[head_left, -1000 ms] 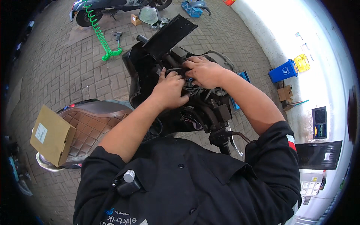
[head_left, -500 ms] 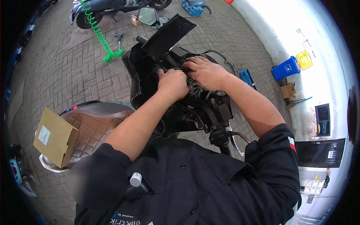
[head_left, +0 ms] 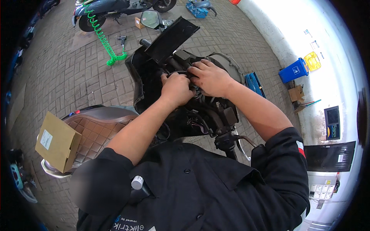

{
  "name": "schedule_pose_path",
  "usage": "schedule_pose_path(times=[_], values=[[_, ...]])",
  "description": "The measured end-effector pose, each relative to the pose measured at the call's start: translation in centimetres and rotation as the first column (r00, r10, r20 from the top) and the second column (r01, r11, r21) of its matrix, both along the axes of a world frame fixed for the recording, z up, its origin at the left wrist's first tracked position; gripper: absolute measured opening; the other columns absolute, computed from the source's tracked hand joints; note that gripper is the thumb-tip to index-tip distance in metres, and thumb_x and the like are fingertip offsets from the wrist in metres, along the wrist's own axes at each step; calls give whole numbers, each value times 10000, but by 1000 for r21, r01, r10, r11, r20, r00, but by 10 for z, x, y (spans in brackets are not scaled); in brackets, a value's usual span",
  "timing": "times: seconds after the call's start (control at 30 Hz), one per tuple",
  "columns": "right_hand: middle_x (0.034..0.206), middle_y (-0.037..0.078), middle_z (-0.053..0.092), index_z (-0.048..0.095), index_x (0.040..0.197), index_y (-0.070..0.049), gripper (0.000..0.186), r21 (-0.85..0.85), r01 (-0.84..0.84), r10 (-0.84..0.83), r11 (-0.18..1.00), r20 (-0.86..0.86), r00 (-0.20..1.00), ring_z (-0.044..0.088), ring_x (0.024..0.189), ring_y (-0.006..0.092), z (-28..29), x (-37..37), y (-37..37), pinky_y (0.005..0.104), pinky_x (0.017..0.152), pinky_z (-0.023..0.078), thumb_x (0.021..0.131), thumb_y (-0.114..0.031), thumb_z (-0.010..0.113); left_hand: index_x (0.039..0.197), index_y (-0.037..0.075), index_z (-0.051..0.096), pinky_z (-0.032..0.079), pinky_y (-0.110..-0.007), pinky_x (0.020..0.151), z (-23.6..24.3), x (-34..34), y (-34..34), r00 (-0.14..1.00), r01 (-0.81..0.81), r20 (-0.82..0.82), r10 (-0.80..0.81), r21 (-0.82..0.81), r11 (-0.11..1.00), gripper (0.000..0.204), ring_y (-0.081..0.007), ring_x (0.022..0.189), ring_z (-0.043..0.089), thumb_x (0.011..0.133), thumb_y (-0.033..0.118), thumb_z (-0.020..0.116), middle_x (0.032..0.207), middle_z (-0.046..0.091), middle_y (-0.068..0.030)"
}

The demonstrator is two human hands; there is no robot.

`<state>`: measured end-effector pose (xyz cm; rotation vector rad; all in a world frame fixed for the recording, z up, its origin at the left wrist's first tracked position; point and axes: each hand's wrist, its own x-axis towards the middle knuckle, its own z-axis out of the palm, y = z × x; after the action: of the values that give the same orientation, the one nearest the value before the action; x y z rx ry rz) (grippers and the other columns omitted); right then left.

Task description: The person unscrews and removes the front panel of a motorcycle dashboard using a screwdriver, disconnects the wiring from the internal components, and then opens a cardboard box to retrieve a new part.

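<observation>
Both hands are deep in the opened front of a scooter, among its dark frame and wiring. My left hand is closed, its thumb up against a dark cable-like strip; what its fingers grip is hidden. Close beside it on the right, my right hand has bent fingers pressed together over the same spot, their tips out of sight. A black panel stands tilted just beyond the hands. Below my right wrist runs the handlebar with its grip and lever.
On the scooter's brown quilted seat rests a cardboard box. A blue toolbox sits on the paving to the right, near a blue bin. Beyond lie a green coiled hose, an air tool and another scooter.
Both hands stay at the same place, with only slight shifts of the fingers. The right hand's fingers are drawn in a little more.
</observation>
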<state>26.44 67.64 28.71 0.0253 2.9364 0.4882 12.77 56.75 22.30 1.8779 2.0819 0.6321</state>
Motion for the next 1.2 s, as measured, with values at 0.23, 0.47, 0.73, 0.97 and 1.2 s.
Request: schedule_pose_path(times=[0.23, 0.47, 0.73, 0.97, 1.2], values=[[1329, 88, 562, 741, 1047, -112, 383, 64, -17, 21, 998, -56, 998, 481, 1284, 275, -1, 3, -4, 448, 1115, 369, 698, -269, 726, 939, 120, 770, 350, -640, 1049, 4, -1, -1, 1000, 3, -4, -4, -44, 999, 290, -257, 1153, 589, 793, 364, 711, 1069, 706, -49], [1205, 101, 599, 751, 938, -82, 258, 107, -32, 44, 994, -115, 992, 537, 1183, 284, -11, 2, -7, 497, 1072, 407, 803, -257, 617, 973, 160, 783, 358, -650, 1057, 5, -3, 2, 1000, 7, -7, -8, -71, 997, 267, -259, 1142, 602, 804, 349, 699, 1067, 715, -52], [1298, 212, 594, 713, 1053, 24, 356, 144, -11, 24, 989, -84, 996, 540, 1258, 369, -17, 5, -11, 562, 1089, 403, 878, -236, 546, 864, 108, 758, 346, -640, 1040, -1, 1, 2, 1000, -11, 17, 11, -15, 1000, 277, -260, 1134, 590, 783, 365, 695, 1016, 710, -52], [1387, 231, 548, 651, 1143, 66, 377, 86, 45, -38, 995, -79, 996, 515, 1316, 377, -22, 8, -16, 467, 1107, 421, 913, -194, 504, 902, 152, 785, 342, -685, 1045, -4, 0, 1, 1000, 9, -29, -8, 15, 1000, 247, -266, 1109, 607, 821, 352, 664, 1009, 711, -43], [1320, 195, 596, 720, 1008, 19, 311, 15, -32, 35, 999, -201, 979, 572, 1243, 360, -21, 9, -9, 413, 1004, 512, 841, -207, 587, 903, 114, 777, 335, -672, 1056, -7, 3, 0, 1000, -19, -9, 19, 43, 999, 294, -266, 1111, 604, 835, 379, 669, 1020, 714, -44]])
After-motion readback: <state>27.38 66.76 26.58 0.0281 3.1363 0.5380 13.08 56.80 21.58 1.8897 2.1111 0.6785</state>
